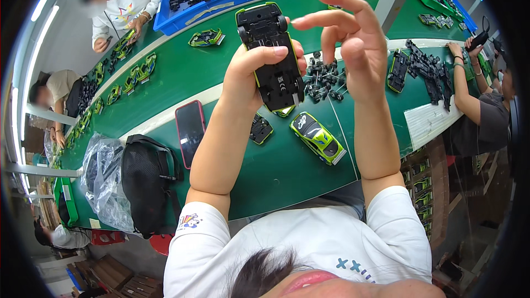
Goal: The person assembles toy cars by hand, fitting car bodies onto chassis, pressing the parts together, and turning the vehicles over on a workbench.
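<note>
My left hand [241, 74] is closed round a toy car [271, 72], its thumb across the black underside, which faces up. Wheels show at the car's far end, and a thin green rim runs along its body. To the right, my right hand [361, 58] is raised with fingers curved and apart, holding nothing that I can see. Its index fingertip is close to the car's wheel; whether they touch I cannot tell. Below the hands, a pile of wheel axles [319, 84] lies on the table. Nearer me are an upright green toy car [318, 139] and an upturned one [260, 129].
A phone [190, 132], black backpack [146, 182] and plastic bag [105, 182] lie at left. Beyond runs a green conveyor [182, 66] with toy cars, and a blue bin [165, 19] of black parts. Black chassis [430, 72] lie at right. Co-workers sit at left and right.
</note>
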`<control>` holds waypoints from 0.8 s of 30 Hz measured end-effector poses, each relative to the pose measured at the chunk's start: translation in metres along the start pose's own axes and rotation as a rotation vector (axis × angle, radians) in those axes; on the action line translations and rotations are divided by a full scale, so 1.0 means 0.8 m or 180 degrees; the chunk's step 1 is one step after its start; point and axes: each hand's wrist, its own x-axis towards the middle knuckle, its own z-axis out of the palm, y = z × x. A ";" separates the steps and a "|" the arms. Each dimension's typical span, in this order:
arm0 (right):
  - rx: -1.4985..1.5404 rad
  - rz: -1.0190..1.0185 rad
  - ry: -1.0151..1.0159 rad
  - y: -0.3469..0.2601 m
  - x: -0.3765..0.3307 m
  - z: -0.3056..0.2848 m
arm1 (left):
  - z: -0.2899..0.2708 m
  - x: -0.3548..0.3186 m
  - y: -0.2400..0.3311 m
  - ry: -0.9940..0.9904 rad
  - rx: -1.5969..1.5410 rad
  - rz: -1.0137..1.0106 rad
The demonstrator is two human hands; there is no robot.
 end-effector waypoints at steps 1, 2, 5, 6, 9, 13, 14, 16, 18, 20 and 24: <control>0.0002 -0.0017 -0.0011 0.003 -0.001 0.004 | 0.001 -0.002 0.001 -0.0076 -0.0045 -0.0029; 0.0021 -0.0148 0.0041 0.006 -0.001 0.011 | 0.001 -0.004 0.002 -0.0153 -0.0090 -0.0060; -0.0083 -0.0352 0.0199 0.012 -0.001 0.020 | -0.002 -0.005 0.004 -0.0255 -0.0037 -0.0073; 0.0094 -0.0048 -0.0056 0.013 -0.005 0.007 | -0.002 -0.006 0.007 -0.0247 -0.0030 -0.0052; 0.0058 0.0524 -0.0243 0.008 -0.008 -0.011 | -0.001 -0.006 0.010 -0.0072 0.0062 0.0084; -0.0264 -0.0105 0.0580 0.001 0.000 0.020 | 0.001 -0.007 0.008 -0.0210 0.0120 -0.0037; -0.0291 0.0007 0.0354 0.004 -0.001 0.018 | 0.002 -0.007 0.007 -0.0249 0.0096 -0.0094; -0.0426 0.0190 -0.0134 0.008 -0.003 0.001 | 0.000 -0.007 0.009 -0.0198 0.0109 -0.0079; -0.0259 0.0284 0.0006 0.005 -0.006 -0.010 | 0.000 -0.007 0.008 -0.0156 0.0115 -0.0072; -0.0306 0.0254 0.0260 0.001 -0.007 -0.004 | 0.001 -0.006 0.007 -0.0139 0.0092 -0.0034; -0.0270 0.0076 0.0426 -0.004 -0.001 0.029 | -0.002 -0.006 0.006 -0.0231 0.0094 -0.0072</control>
